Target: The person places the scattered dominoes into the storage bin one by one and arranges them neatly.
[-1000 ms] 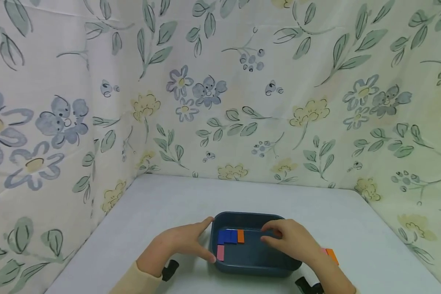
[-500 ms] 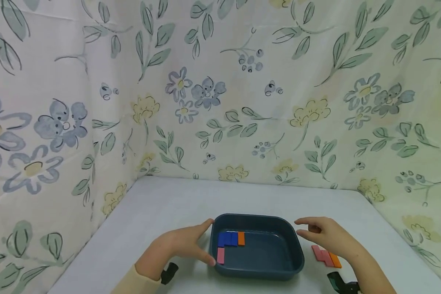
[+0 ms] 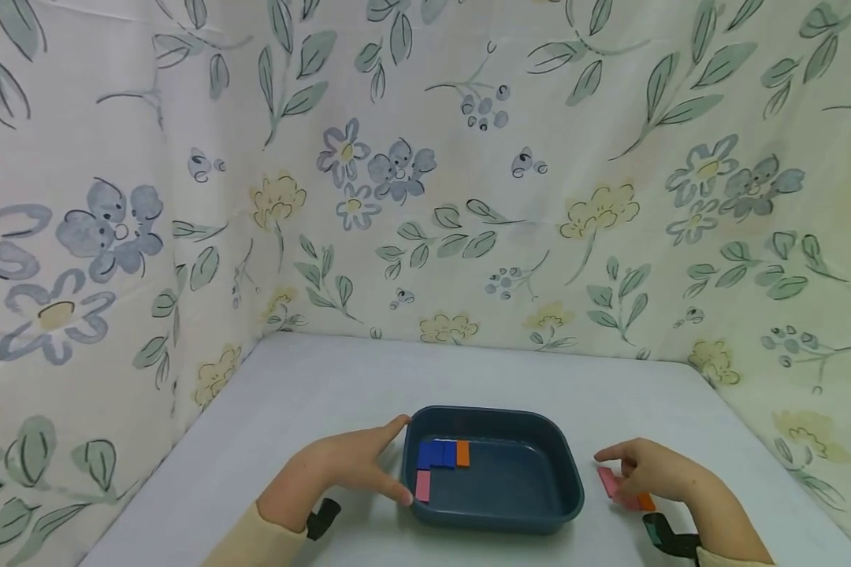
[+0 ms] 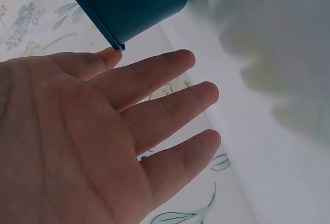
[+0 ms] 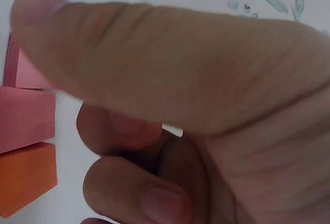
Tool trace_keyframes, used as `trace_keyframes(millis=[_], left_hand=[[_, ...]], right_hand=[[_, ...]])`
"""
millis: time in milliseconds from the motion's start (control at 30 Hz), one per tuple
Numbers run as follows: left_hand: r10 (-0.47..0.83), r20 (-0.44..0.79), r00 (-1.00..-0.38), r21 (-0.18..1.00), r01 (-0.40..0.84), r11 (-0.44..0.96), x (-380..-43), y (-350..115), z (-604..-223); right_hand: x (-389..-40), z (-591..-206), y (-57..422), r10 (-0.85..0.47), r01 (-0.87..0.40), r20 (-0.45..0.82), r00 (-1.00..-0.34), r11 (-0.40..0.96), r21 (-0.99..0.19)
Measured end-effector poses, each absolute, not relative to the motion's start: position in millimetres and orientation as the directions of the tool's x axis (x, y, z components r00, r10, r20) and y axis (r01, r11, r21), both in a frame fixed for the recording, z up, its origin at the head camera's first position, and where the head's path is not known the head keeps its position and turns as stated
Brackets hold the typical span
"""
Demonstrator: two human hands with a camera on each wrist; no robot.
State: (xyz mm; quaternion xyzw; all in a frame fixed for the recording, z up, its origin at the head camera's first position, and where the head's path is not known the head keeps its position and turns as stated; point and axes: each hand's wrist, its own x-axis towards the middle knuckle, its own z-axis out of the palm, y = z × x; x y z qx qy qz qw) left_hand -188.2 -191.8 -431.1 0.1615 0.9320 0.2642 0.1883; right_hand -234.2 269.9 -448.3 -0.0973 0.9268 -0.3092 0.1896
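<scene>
My left hand (image 3: 347, 463) rests against the left side of a dark blue-grey tray (image 3: 496, 520), thumb and index finger spread along its rim. In the left wrist view its fingers lie straight, one fingertip at the rim. Inside the tray several blue tiles (image 3: 436, 454) and an orange tile (image 3: 462, 453) form a row, with a pink tile (image 3: 422, 486) below. My right hand (image 3: 670, 471) hovers over two pink tiles (image 5: 26, 118) and an orange tile (image 5: 28, 180) right of the tray. Its thumb and index finger are apart; the other fingers bend inward, holding nothing visible.
The tray stands on a white table (image 3: 369, 370). A leaf-and-flower patterned curtain (image 3: 425, 260) rises behind the table and along both sides. Dark straps (image 3: 670, 539) with cameras sit at both wrists.
My right hand has moved out of the tray to the right and come down over the pink and orange tiles on the table. The left hand has stayed at the tray's side.
</scene>
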Motion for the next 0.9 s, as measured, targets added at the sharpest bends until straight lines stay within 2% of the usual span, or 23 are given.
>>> trace_keyframes(millis=[200, 533, 900], left_hand=[[0.387, -0.273, -0.881, 0.561, 0.181, 0.808, -186.8, -190.6, -428.7], [0.384, -0.283, -0.879, 0.569, 0.168, 0.805, -187.1, -190.7, -429.0], [0.403, -0.269, -0.875, 0.573, 0.191, 0.797, -187.6, -192.3, -431.7]], right_hand=[[-234.2, -451.0, 269.0, -0.215, 0.001, -0.327, -0.92, 0.835, -0.55], [-236.5, -455.1, 270.1, -0.213, 0.005, -0.32, -0.923, 0.826, -0.563], [-235.6, -451.3, 267.2, -0.239, -0.047, -0.253, -0.937, 0.807, -0.589]])
